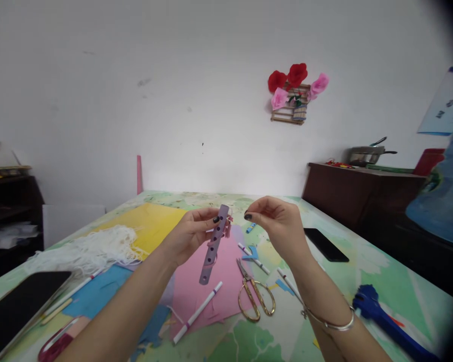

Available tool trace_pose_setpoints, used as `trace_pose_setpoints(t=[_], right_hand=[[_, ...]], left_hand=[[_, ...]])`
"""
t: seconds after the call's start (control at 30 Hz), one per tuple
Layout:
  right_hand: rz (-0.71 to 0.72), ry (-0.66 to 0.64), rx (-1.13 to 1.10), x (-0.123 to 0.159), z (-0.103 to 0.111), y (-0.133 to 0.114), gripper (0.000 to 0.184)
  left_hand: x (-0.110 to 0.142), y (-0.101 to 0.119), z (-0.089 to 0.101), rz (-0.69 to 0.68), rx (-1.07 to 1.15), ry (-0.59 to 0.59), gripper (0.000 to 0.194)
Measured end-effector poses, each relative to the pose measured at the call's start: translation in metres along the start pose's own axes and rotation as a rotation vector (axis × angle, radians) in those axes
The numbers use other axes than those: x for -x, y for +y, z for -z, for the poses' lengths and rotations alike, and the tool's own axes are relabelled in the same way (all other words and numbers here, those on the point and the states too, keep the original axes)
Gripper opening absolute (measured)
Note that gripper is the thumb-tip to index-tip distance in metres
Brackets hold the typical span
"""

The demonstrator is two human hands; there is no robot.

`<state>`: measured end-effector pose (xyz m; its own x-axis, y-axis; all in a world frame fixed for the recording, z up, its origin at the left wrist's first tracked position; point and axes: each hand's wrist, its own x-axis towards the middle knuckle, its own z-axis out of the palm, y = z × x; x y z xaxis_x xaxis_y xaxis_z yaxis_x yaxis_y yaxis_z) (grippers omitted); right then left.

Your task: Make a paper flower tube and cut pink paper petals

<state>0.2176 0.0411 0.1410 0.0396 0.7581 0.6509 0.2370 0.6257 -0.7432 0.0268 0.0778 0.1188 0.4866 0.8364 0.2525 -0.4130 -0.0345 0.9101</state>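
Note:
My left hand point(196, 229) holds a purple paper flute point(213, 246) between thumb and fingers. Dark dots run along the flute, and a thin pink strip winds around it. Small pink pieces point(228, 226) dangle by its upper end. To the right, my right hand point(275, 221) is raised with thumb and forefinger pinched together; whatever they hold, if anything, is too small to make out. Below the hands lie a pink paper sheet point(189, 301), gold-handled scissors point(254, 296) with slightly parted blades, and a white marker point(198, 312) with a purple band.
White shredded strands point(98, 246), yellow paper point(154, 221) and blue paper point(98, 289) cover the table's left side. A black phone point(326, 245) lies at right, near a blue tool point(385, 317). Another dark device point(18, 311) rests at the left edge. A water bottle point(441, 201) stands far right.

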Motion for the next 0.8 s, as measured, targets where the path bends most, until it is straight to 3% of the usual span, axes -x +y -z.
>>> trace_pose_setpoints(t=[0.2, 0.47, 0.67, 0.8], right_hand=[[-0.012, 0.012, 0.065, -0.001, 0.000, 0.005, 0.005], [0.035, 0.016, 0.062, -0.002, 0.002, 0.006, 0.009], [0.072, 0.020, 0.014, -0.001, 0.003, 0.007, 0.024], [0.018, -0.026, 0.060, -0.001, -0.001, 0.014, 0.036]], left_hand=[[-0.006, -0.007, 0.008, 0.015, -0.018, 0.113, 0.033], [-0.009, -0.011, 0.015, -0.097, -0.281, 0.192, 0.035], [-0.011, -0.013, 0.018, -0.126, -0.286, 0.184, 0.033], [-0.012, -0.014, 0.019, -0.137, -0.269, 0.251, 0.036]])
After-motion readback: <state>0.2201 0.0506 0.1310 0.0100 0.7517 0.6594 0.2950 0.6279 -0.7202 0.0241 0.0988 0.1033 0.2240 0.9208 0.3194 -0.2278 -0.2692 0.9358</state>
